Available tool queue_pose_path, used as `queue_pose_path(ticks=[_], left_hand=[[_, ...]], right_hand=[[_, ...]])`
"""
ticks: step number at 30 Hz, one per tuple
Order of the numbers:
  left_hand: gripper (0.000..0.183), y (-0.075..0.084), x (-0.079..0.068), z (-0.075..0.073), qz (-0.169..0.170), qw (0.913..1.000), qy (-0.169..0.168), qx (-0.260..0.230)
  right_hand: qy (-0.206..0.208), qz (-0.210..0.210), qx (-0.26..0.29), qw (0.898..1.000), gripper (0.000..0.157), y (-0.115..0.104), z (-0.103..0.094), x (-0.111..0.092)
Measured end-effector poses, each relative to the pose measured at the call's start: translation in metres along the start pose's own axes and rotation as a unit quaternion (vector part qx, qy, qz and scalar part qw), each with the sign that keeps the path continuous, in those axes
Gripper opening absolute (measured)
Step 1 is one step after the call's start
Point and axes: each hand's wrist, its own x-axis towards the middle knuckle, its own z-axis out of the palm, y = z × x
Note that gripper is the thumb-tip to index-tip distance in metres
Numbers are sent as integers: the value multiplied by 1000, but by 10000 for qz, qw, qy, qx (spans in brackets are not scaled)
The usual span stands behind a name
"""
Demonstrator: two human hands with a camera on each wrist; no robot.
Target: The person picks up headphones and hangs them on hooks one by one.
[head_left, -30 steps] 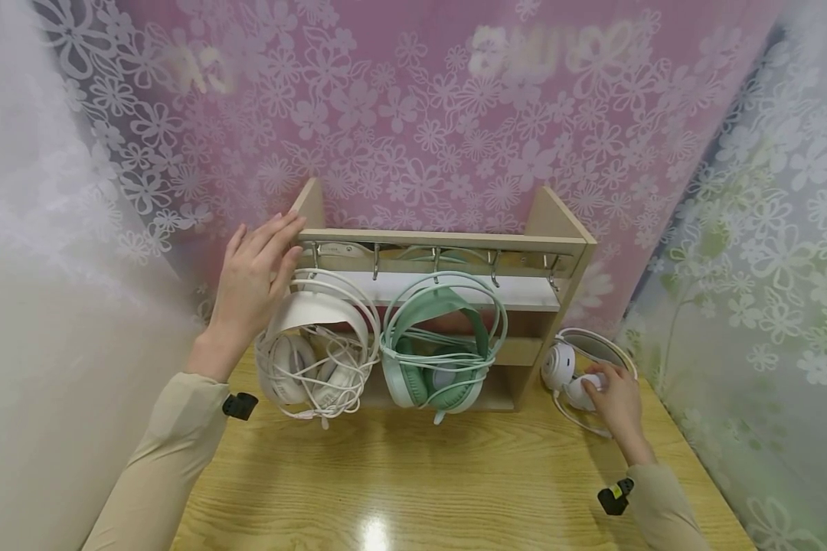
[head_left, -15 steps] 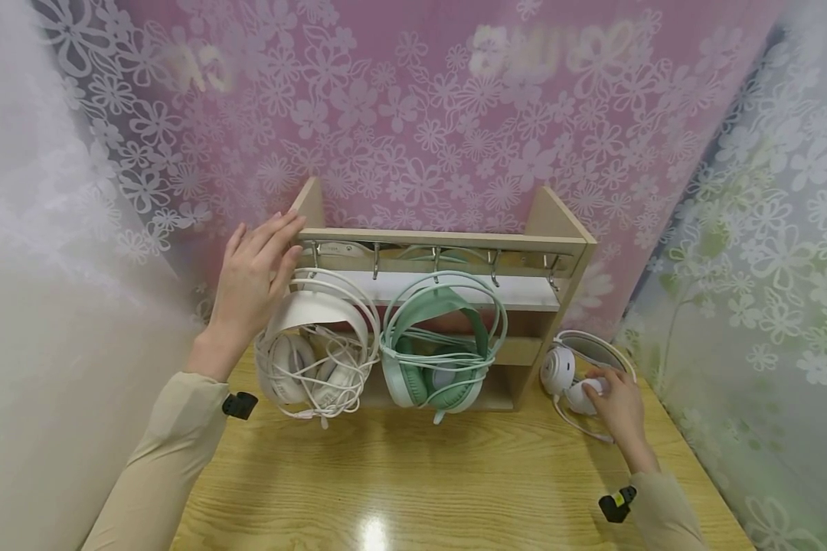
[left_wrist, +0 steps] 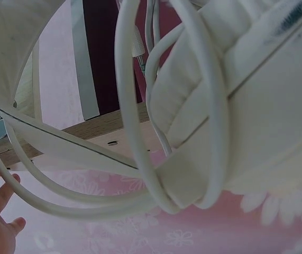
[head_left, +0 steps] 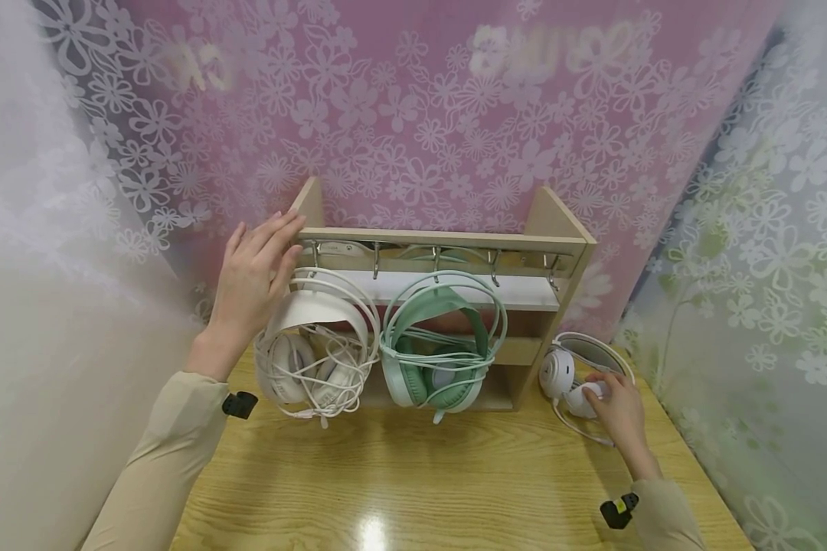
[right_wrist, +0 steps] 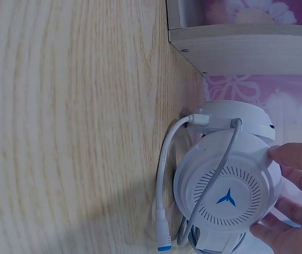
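My left hand (head_left: 248, 287) rests with extended fingers on the upper left corner of the wooden shelf (head_left: 448, 237). Just right of it, white headphones (head_left: 320, 310) with a tangled cable hang from a hook, and their band and cable fill the left wrist view. Green headphones (head_left: 423, 306) hang further along the same row. Beyond the shelf's right side, my right hand (head_left: 619, 409) grips one ear cup of a second white pair of headphones (head_left: 557, 373) at the tabletop. In the right wrist view, thumb and fingers hold the edge of that ear cup (right_wrist: 227, 185), marked with a blue logo.
Several metal hooks line the shelf's front rail; the hook (head_left: 553, 272) at the far right bears nothing. The wooden tabletop (head_left: 420, 490) extends in front. A pink floral curtain (head_left: 413, 115) stands behind, with a pale flowered one (head_left: 786, 306) at the right.
The right hand and the white headphones it grips have shifted very slightly toward the front of the table. My left hand stays in place on the shelf corner.
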Motion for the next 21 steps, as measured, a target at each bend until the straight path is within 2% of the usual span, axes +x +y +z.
queue_pose_path(ticks=[10, 21], left_hand=[[40, 0, 1, 0, -2, 10000, 29, -30], [40, 1, 1, -1, -51, 10000, -2, -23]], right_hand=[[115, 21, 7, 9999, 20, -5, -2, -8], [37, 33, 17, 10000, 20, -9, -4, -17]])
